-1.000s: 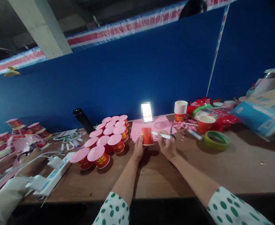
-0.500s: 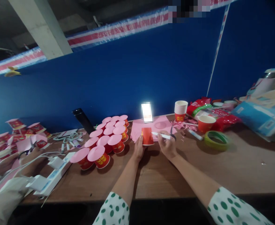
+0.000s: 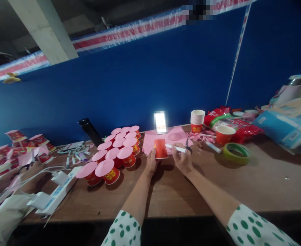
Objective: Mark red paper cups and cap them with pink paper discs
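Note:
My left hand [image 3: 151,163] is closed on a red paper cup [image 3: 161,149] that stands upside down on pink paper sheets [image 3: 176,136]. My right hand [image 3: 182,160] grips a white pen [image 3: 176,148], its tip at the cup's right side. To the left of the cup sit several upturned red cups topped with pink paper discs [image 3: 114,153]. Small scissors [image 3: 187,145] lie just behind my right hand.
A stack of white-rimmed cups [image 3: 197,120], an open red cup [image 3: 224,134], red packets [image 3: 232,124] and a green tape roll [image 3: 236,152] lie right. A white power strip [image 3: 56,191] and cables lie left, where another person's hands [image 3: 24,174] work among more cups.
My hands, cup and pen stay almost still. The other person's hands at the far left have shifted slightly with their pink paper.

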Motion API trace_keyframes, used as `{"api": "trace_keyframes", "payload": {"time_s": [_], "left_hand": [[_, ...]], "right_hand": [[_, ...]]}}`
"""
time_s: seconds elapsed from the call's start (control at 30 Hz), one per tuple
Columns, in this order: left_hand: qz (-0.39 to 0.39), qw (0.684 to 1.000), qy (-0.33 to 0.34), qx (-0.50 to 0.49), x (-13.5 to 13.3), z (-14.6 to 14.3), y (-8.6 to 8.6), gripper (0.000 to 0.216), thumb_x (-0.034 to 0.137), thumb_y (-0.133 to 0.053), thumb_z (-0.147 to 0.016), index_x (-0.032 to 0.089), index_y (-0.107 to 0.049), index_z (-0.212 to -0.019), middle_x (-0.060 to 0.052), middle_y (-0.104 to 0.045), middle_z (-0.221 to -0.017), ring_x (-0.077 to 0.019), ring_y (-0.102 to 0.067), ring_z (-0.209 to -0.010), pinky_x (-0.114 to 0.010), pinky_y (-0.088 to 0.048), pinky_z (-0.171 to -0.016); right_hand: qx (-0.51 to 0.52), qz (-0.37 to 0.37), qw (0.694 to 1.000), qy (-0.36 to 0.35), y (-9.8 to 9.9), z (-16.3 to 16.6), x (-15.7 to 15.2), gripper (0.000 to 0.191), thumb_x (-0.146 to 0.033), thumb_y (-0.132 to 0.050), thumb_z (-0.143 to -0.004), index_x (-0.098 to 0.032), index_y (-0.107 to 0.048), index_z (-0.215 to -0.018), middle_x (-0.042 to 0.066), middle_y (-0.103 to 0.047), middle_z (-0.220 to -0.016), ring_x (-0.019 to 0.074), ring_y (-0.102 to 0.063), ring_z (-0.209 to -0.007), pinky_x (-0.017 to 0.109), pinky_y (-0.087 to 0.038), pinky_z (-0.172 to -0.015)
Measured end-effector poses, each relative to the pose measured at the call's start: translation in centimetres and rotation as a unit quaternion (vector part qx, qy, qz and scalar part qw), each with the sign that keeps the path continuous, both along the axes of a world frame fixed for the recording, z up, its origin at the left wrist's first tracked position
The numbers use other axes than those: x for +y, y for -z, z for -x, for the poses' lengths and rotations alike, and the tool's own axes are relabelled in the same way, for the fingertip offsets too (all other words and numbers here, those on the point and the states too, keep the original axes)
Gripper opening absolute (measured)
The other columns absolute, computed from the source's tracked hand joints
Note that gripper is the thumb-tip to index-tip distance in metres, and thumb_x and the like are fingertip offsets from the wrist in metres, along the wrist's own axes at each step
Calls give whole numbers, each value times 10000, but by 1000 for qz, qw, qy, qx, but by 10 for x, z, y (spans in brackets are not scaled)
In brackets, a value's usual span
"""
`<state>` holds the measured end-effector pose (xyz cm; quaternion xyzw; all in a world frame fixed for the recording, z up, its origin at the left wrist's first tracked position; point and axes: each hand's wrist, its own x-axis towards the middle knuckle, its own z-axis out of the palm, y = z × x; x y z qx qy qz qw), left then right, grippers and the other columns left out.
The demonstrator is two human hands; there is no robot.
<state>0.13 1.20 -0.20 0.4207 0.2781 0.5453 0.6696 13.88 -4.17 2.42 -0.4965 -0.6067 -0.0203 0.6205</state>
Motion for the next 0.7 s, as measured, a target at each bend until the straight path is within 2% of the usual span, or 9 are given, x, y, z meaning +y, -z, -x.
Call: {"api": "trace_keyframes", "payload": {"time_s": [0.2,0.7], "left_hand": [[-3,1000,2,0,-1,0,-2,434,488,-603,-768,155,-621,-1045,-72,-676,-943,-224,-617,-904,-392,-489,-837],[5,1000,-1,2,2,0,2,453,505,-585,-777,155,-619,-1061,-75,-683,-920,-216,-629,-863,-385,-489,-830]], "right_hand": [[2,3,1000,4,2,0,2,217,-323,-439,-925,-185,-591,-852,60,-684,-779,146,-629,-641,242,-483,-604],[-7,1,1000,-3,1,0,0,204,-301,-445,-914,-193,-591,-823,42,-662,-724,140,-616,-606,246,-487,-609]]}}
